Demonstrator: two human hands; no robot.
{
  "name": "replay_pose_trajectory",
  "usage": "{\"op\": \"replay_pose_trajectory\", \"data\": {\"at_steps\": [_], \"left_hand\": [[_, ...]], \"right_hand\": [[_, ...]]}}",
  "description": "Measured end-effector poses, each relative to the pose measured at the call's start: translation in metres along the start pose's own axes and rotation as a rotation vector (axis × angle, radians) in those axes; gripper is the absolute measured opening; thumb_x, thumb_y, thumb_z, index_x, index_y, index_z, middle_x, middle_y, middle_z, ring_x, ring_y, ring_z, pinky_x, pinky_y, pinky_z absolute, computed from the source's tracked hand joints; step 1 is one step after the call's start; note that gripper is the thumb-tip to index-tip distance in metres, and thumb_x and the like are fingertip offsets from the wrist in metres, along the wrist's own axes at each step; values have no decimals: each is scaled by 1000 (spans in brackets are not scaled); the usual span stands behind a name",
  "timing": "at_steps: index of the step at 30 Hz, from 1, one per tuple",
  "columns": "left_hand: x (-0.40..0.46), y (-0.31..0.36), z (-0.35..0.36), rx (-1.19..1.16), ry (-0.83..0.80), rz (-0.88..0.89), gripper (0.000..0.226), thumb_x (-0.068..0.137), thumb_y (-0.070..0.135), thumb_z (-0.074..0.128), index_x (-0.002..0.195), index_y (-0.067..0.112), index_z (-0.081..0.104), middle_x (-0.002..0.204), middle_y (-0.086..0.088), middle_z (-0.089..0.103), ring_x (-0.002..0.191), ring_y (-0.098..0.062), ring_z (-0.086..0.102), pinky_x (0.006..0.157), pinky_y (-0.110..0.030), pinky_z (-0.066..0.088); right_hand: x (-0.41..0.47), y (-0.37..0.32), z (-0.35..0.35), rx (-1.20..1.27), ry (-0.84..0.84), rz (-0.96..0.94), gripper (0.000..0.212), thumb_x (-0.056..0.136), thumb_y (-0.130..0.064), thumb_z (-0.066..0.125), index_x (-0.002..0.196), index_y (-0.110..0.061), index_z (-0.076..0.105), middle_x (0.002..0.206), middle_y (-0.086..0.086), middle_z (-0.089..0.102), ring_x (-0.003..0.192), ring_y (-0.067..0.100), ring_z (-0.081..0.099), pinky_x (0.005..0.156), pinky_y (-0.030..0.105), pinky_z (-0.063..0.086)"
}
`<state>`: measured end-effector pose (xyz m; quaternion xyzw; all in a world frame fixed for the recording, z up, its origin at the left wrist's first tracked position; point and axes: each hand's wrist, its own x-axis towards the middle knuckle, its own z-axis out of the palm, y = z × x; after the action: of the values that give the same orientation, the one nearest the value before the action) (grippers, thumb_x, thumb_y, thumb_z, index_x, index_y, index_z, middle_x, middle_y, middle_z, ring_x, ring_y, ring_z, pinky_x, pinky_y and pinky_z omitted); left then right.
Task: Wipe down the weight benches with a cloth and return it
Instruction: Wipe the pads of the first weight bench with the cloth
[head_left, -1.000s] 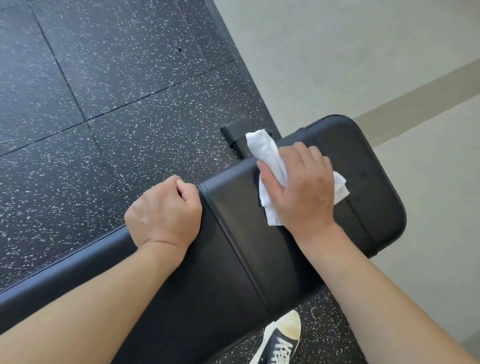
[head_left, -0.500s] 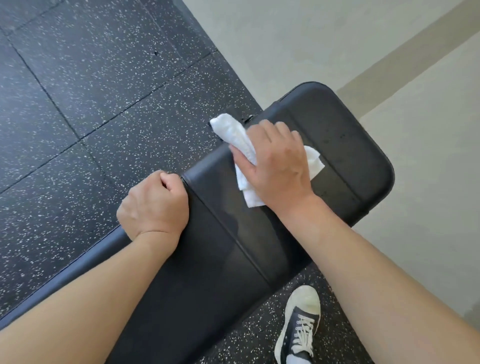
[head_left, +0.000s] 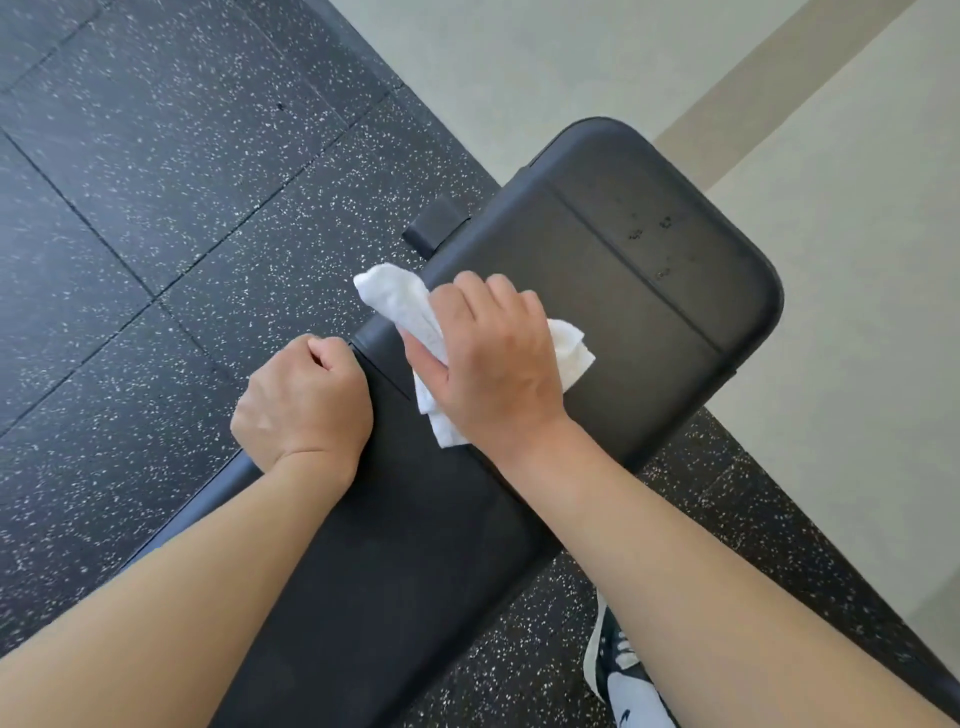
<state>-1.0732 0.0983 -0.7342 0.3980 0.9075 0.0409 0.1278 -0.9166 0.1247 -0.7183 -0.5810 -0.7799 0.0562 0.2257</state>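
Note:
A black padded weight bench (head_left: 649, 270) runs diagonally from the lower left to the upper right. A crumpled white cloth (head_left: 395, 296) lies on its pad near the seam between two cushions. My right hand (head_left: 493, 364) lies on top of the cloth, fingers bent over it and thumb along its side, pressing it to the pad. The cloth's ends stick out on both sides of the hand. My left hand (head_left: 301, 400) grips the bench's far edge just left of the seam, its fingers curled over the side.
Black speckled rubber floor tiles (head_left: 156, 208) lie left of and under the bench. Pale smooth floor (head_left: 831, 364) lies to the right. A black bracket (head_left: 434, 228) juts from the bench's far side. My dark-and-white shoe (head_left: 623, 686) stands at the lower right.
My right hand has slid the cloth along the pad toward the seam and my left hand. The left hand has kept its grip on the bench edge.

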Motion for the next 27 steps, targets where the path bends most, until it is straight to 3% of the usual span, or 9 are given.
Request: {"op": "replay_pose_trajectory", "data": {"at_steps": [4,9,14,19,22,27], "left_hand": [[0,-2,-2,12,-19,2,40,91,31,27,65,12,49,63,-5,44,58,-30,38,64,-38,29],[-2,3,-5,28,-27,11,41,92,33,26,66,14,50,61,-5,40,69,-37,46,70,-41,34],[-2,3,-5,25,-18,8,43,94,35,25,65,14,49,61,-7,40,66,-34,43,68,-42,33],[-2,6,-6,43,-9,-3,40,90,36,23,65,15,47,61,-6,35,70,-36,43,71,-44,34],[-3,8,-7,61,-9,-4,39,91,35,24,68,15,48,64,-9,35,75,-37,42,72,-44,35],[-6,9,-10,54,-33,-16,40,92,34,25,68,14,49,63,-6,32,75,-38,42,73,-43,33]], "right_hand": [[16,36,-9,-44,33,-3,29,95,-37,65,83,-11,63,78,5,57,71,30,52,62,42,36],[-24,117,-52,-129,42,155,32,98,-38,61,82,-11,56,80,6,55,73,30,47,63,45,40],[-87,70,-50,-64,-18,178,27,92,-34,68,84,-10,60,84,4,56,73,28,46,63,44,39],[-61,2,-20,40,-48,28,26,89,-35,67,81,-11,62,81,5,57,74,27,49,64,41,35],[-27,19,-18,34,12,42,28,91,-35,69,79,-11,60,76,4,54,71,27,48,63,41,33],[-24,102,-44,-114,89,258,31,96,-39,65,82,-12,58,81,5,57,74,31,51,64,42,36]]}}
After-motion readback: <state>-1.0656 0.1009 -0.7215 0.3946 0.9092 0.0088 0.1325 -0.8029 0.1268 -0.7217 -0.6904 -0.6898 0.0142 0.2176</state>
